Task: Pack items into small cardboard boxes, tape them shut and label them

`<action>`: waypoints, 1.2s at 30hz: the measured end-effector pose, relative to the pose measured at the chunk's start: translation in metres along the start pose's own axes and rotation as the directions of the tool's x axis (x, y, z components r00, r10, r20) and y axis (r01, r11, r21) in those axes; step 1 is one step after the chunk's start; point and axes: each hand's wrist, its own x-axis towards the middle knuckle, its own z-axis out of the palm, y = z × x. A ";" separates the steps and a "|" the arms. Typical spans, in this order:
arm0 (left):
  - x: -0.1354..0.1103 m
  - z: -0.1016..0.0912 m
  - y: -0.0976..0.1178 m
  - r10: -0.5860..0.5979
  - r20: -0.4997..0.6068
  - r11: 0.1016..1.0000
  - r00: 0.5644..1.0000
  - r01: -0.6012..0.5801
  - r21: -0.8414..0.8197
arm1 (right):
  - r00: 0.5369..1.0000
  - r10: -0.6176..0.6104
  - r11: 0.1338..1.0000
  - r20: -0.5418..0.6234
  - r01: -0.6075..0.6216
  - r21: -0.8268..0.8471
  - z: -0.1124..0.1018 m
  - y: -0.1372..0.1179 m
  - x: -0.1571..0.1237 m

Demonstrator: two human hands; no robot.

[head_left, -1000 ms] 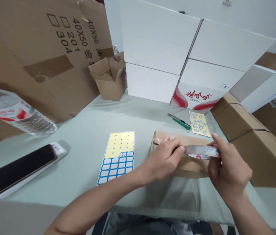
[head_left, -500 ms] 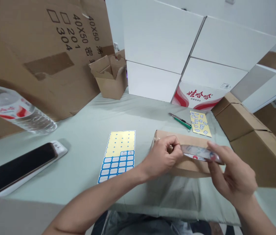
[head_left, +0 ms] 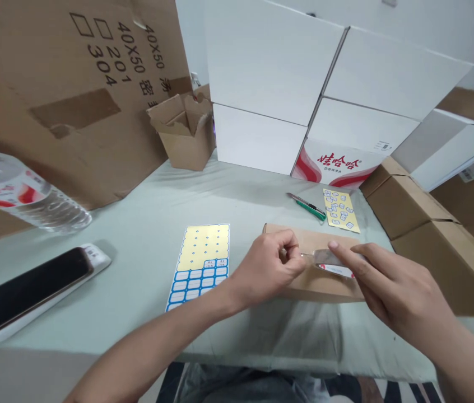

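A small brown cardboard box (head_left: 316, 292) lies on the cloth-covered table under both hands. Over its top, my right hand (head_left: 400, 288) grips a roll of clear tape (head_left: 327, 258), the forefinger stretched along the roll's outer side. My left hand (head_left: 264, 266) is closed in a pinch at the roll's left side, with a short clear strip of tape running between its fingertips and the roll. Left of the box lies a label sheet (head_left: 201, 274), part yellow backing and part blue-framed labels. Beyond the box is a green utility knife (head_left: 310, 209).
A yellow sheet of small stickers (head_left: 341, 211) lies beside the knife. White boxes (head_left: 258, 137) wall off the back. Brown cartons (head_left: 426, 240) stand at right; an open small carton (head_left: 186, 148), a water bottle (head_left: 27, 193) and a phone (head_left: 31, 291) are at left.
My right hand has shifted its grip, laying its forefinger along the tape roll. The roll has moved slightly and a short strip now shows at my left fingertips. The camera view has shifted a little.
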 end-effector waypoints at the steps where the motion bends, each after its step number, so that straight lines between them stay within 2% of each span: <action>1: 0.001 -0.004 0.002 -0.003 0.006 0.999 1.000 0.003 0.048 | 1.000 0.014 0.998 -0.023 -0.013 0.063 0.002 0.002 0.000; 3: 0.004 -0.013 0.005 -0.027 0.005 0.992 1.000 0.027 0.120 | 0.989 0.116 0.957 -0.093 -0.086 0.278 0.011 0.006 -0.003; 4: 0.006 -0.017 0.006 -0.045 0.002 0.989 0.999 0.044 0.138 | 0.974 0.200 0.900 -0.105 -0.140 0.413 0.017 0.008 -0.005; 6: 0.011 -0.022 0.007 -0.069 0.007 0.984 0.998 0.067 0.166 | 0.938 0.344 0.727 -0.033 -0.244 0.642 0.029 0.011 -0.010; 8: 0.017 -0.024 0.006 -0.061 0.018 0.970 0.998 0.055 0.237 | 0.918 0.387 0.568 0.083 -0.308 0.763 0.038 0.012 -0.015; 9: 0.019 -0.024 0.006 -0.043 0.017 0.956 0.999 0.036 0.290 | 0.913 0.389 0.518 0.124 -0.328 0.790 0.041 0.012 -0.016; 11: 0.023 -0.021 0.003 0.001 0.011 0.915 1.000 -0.005 0.403 | 0.903 0.407 0.480 0.136 -0.338 0.810 0.043 0.012 -0.018; 13: 0.025 -0.018 0.001 0.035 0.017 0.864 0.999 -0.039 0.502 | 0.893 0.436 0.509 0.116 -0.351 0.786 0.040 0.014 -0.021; 17: 0.025 -0.014 0.000 0.054 0.032 0.806 0.998 -0.062 0.589 | 0.877 0.471 0.639 0.099 -0.416 0.647 0.027 0.022 -0.033; 20: 0.028 -0.013 0.002 0.056 0.061 0.779 0.997 -0.081 0.622 | 0.858 0.504 0.656 0.103 -0.457 0.600 0.013 0.031 -0.045; 23: 0.034 -0.013 0.003 0.076 0.108 0.717 0.991 -0.129 0.685 | 0.866 0.491 0.629 0.095 -0.428 0.649 0.005 0.038 -0.052; 26: 0.038 -0.014 0.004 0.095 0.158 0.696 0.983 -0.179 0.696 | 0.896 0.442 0.587 0.036 -0.319 0.744 0.004 0.044 -0.051; 28: 0.039 -0.014 0.005 0.082 0.197 0.697 0.977 -0.197 0.690 | 0.925 0.379 0.621 -0.022 -0.237 0.747 0.004 0.046 -0.047; 30: 0.039 -0.014 0.005 0.063 0.212 0.685 0.975 -0.196 0.701 | 0.955 0.295 0.680 -0.032 -0.187 0.709 0.000 0.047 -0.041; 32: 0.039 -0.012 0.004 0.055 0.208 0.652 0.977 -0.192 0.734 | 0.975 0.223 0.730 0.019 -0.180 0.659 -0.007 0.047 -0.034; 36: 0.040 -0.009 0.002 0.041 0.195 0.586 0.980 -0.182 0.790 | 0.979 0.137 0.811 0.148 -0.197 0.551 -0.022 0.045 -0.021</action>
